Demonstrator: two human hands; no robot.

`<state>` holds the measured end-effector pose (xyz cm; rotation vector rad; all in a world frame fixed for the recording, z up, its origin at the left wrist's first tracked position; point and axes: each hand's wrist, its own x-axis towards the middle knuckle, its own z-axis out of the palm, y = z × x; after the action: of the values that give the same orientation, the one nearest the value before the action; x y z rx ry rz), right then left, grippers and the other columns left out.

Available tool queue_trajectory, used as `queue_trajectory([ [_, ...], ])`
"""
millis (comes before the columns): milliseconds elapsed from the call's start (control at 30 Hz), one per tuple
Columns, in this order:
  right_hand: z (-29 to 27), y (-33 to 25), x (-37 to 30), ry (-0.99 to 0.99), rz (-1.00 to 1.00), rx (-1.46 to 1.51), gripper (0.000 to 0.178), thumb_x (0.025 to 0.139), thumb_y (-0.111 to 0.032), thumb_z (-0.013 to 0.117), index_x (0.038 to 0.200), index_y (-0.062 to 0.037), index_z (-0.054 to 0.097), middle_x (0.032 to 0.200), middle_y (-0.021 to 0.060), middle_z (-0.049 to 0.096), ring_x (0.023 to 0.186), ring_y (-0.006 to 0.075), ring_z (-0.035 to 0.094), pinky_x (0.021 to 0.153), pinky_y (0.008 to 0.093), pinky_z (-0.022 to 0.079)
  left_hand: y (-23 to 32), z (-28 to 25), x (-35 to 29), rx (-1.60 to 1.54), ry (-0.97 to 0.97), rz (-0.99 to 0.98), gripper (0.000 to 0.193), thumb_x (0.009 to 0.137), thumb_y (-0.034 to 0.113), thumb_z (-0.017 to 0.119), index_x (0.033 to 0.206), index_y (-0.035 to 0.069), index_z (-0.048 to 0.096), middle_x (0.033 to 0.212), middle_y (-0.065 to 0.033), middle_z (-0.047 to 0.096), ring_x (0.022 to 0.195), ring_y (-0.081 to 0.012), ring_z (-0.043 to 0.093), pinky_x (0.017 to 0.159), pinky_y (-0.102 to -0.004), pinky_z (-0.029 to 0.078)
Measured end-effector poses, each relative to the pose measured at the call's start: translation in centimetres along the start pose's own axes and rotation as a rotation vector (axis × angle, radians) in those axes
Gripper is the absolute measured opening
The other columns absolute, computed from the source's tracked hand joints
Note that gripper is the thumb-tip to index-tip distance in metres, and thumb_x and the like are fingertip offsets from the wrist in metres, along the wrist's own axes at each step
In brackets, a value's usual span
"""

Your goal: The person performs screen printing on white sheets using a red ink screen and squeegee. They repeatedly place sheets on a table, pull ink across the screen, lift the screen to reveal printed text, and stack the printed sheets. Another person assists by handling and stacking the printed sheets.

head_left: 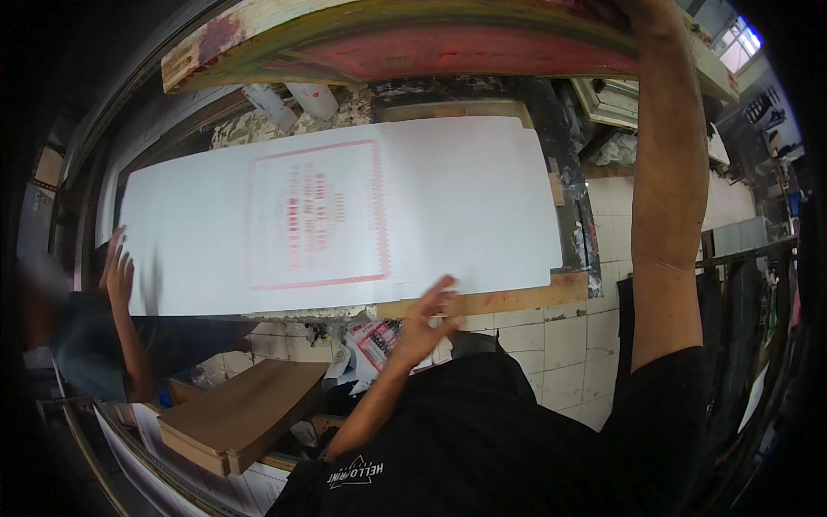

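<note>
A long white sheet of cardboard [469,202] with a red printed border and blurred red lettering lies across the work table. At its near edge my left hand [426,323] hovers with the fingers spread, holding nothing; whether a fingertip touches the sheet I cannot tell. My right arm reaches up to the far side, where my right hand [613,12] grips the raised wooden screen-printing frame [413,52], its fingers partly cut off by the picture's edge. The frame's red-stained underside faces the sheet.
At the left a co-worker's hand [119,271] is by the sheet's left end. A stack of brown cardboard [245,409] stands at the near left. Two white containers [312,99] sit behind the sheet. Dark racks [732,319] stand on the right, beyond a tiled floor [564,345].
</note>
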<state>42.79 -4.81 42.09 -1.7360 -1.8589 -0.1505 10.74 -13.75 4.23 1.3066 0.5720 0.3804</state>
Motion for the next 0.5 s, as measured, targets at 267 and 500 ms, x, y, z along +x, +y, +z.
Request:
queue_trajectory([
  [267,-0.4,0.1,0.1,-0.056,0.037,0.013,0.059,0.077,-0.055,0.078,0.1,-0.0011,0.075,0.092,0.0146,0.072,0.087,0.0238,0.065,0.08,0.0332,0.049,-8.5,-12.8,-1.6,-0.517,1.158,-0.293,0.076,0.09,0.03,0.072,0.147,0.001,0.029,0.149,-0.0165,0.034,0.141,-0.0303,0.028,0.108,-0.056,0.03],
  [500,-0.8,-1.0,-0.9,0.072,0.052,-0.093,0.067,0.075,-0.058,0.078,0.11,-0.0012,0.071,0.112,0.0174,0.067,0.106,0.0273,0.061,0.092,0.0363,0.047,-6.1,-17.8,-1.3,-0.858,1.197,-0.197,0.083,0.086,0.046,0.073,0.144,0.001,0.034,0.152,-0.0161,0.026,0.142,-0.0318,0.022,0.106,-0.053,0.03],
])
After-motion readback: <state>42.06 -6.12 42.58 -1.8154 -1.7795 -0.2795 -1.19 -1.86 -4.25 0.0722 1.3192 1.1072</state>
